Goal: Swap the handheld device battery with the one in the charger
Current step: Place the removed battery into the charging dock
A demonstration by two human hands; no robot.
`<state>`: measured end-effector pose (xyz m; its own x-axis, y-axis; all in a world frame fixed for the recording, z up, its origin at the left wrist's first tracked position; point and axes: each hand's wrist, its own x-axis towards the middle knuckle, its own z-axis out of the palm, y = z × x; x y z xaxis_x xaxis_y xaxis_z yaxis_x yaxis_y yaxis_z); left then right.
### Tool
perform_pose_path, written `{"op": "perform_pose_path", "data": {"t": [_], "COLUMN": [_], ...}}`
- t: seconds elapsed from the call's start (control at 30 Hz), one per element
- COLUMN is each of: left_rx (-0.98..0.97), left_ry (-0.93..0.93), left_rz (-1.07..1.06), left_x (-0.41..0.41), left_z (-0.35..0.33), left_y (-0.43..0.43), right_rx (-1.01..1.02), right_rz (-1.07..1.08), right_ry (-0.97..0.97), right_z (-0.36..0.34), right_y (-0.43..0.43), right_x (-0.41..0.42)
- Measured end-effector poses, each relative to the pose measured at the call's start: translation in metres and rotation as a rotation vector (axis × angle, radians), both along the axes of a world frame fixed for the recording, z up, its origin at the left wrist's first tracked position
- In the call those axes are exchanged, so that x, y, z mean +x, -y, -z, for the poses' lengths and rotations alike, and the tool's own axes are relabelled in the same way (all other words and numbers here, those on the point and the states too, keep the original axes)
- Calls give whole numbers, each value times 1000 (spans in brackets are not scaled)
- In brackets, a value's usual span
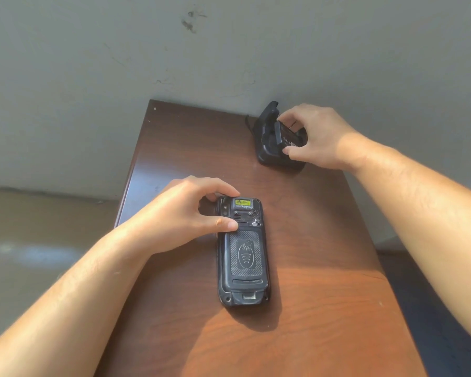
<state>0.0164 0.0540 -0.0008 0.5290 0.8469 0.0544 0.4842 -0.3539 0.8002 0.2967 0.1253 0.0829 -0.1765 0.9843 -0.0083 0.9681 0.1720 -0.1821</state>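
A black handheld device (244, 257) lies face down in the middle of the brown wooden table (310, 308), its textured battery cover on and a yellow label near its far end. My left hand (191, 213) grips the device's far end, thumb on the cover's upper edge. At the far right of the table stands the black charger cradle (269, 140). My right hand (316, 134) pinches a black battery (287, 136) that sits tilted in the cradle's rear slot.
A grey wall rises right behind the table. A cable (247, 123) leaves the charger toward the wall. The table's left edge drops to a tan floor (38, 240); a dark floor lies to the right.
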Motion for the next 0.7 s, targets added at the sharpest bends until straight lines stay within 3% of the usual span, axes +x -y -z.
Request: {"op": "perform_pose_path", "data": {"t": [0.3,0.7], "left_rx": [10,16], "left_ry": [-1,-1], "left_rz": [5,12], "left_x": [-1,0], "left_z": [1,3], "left_y": [-2,-2], "right_rx": [-26,-12], "right_rz": [-18,-68], "right_ry": [204,200], "right_z": [3,18], "right_y": [-6,-8], "right_x": [-3,6]}}
